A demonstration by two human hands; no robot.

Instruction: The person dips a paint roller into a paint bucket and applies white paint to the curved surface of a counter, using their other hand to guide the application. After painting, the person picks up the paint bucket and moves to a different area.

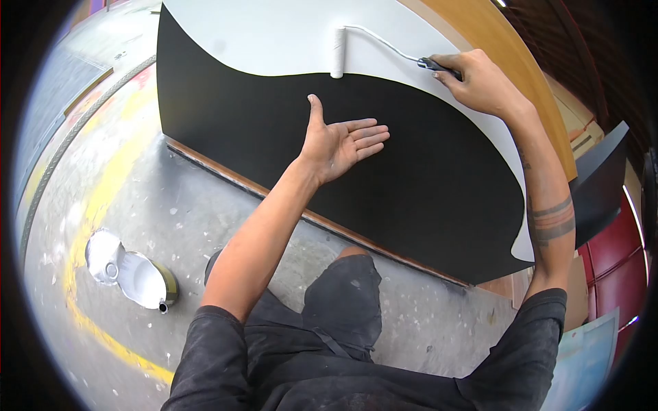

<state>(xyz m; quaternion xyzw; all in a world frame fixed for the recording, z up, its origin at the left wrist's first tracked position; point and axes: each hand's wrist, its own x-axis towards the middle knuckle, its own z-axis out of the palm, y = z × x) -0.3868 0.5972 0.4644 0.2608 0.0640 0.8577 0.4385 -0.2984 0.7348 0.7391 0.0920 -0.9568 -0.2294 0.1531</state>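
My right hand is closed round the black handle of a small paint roller. The roller's white sleeve lies over the white upper part of a large panel, its lower end right at the wavy border with the black part. Palm up, my left hand is held out in front of the black area, thumb raised and fingers stretched, with nothing in it.
An opened paint can with white inside and its lid folded back stands on the paint-spotted concrete floor at left. A cable and a yellow line cross the floor. Boards lean at the right.
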